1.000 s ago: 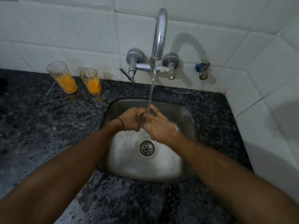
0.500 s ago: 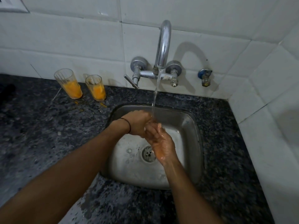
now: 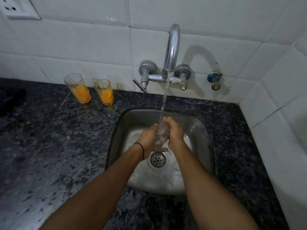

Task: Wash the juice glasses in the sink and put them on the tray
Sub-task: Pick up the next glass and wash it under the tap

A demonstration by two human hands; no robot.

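Glass (image 3: pixel 162 133) — gripped between left hand (image 3: pixel 149 140), right hand (image 3: pixel 175 132).

Left hand (image 3: pixel 149 138) and right hand (image 3: pixel 176 132) curl together.

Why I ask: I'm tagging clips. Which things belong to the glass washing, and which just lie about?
Job: glass under the stream, held by left hand and right hand; tap; sink; left juice glass; right juice glass.
Lying about: wall socket; blue valve; dark object far left.

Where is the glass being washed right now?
Head view, centre: the clear glass is gripped between the left hand and right hand over the sink, under the water stream, near the drain.
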